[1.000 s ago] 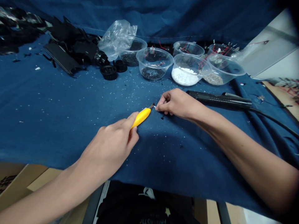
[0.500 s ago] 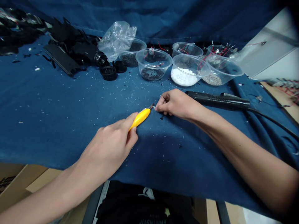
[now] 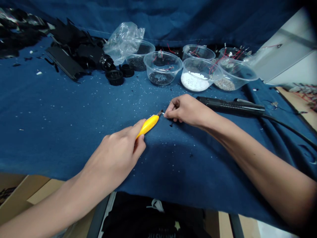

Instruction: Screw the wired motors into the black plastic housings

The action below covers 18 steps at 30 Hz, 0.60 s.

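Closely, the left hand [image 3: 114, 158] grips a yellow-handled tool [image 3: 148, 125] while the right hand [image 3: 185, 110] pinches a tiny white bit [image 3: 163, 113] at its tip.
Both wrists rest low over the blue cloth [image 3: 74, 132], seemingly for steadiness; a corded black tool [image 3: 230, 107] lies just right, and clear plastic bowls [image 3: 144, 59] of granules and wires sit within reach behind.

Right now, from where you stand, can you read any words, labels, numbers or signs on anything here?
White printed letters on the black shirt: cut off by the bottom of the picture, too partial to read.
Small mark on the clear plastic bag: too small to read.
Yellow-handled knife: no readable writing shows.
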{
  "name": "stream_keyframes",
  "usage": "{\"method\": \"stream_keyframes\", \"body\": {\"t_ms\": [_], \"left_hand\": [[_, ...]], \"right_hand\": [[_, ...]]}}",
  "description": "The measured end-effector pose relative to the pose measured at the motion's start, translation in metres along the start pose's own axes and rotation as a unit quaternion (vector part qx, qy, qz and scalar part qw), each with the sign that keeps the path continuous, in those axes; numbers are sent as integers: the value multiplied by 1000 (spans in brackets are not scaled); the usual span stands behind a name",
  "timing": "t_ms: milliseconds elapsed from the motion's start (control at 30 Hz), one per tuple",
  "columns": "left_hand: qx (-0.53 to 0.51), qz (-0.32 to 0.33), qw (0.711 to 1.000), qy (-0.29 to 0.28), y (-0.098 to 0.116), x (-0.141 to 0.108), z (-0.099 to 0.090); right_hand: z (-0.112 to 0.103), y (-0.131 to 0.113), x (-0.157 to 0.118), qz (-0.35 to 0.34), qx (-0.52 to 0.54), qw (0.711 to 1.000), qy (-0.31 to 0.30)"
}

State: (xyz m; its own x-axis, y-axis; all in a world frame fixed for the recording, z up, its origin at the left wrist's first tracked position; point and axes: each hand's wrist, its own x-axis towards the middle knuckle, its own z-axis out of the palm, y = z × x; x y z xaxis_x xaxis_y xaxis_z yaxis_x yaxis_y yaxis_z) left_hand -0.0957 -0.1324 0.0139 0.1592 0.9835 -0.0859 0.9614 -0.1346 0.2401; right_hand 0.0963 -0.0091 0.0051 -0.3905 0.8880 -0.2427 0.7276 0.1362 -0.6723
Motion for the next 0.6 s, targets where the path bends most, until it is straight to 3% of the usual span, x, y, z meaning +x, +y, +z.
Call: {"method": "stream_keyframes", "body": {"t_ms": [600], "left_hand": [[-4,13,1000,-3,-2,2,1]], "right_hand": [[0,0,-1,-6,-3,1000,2]]}}
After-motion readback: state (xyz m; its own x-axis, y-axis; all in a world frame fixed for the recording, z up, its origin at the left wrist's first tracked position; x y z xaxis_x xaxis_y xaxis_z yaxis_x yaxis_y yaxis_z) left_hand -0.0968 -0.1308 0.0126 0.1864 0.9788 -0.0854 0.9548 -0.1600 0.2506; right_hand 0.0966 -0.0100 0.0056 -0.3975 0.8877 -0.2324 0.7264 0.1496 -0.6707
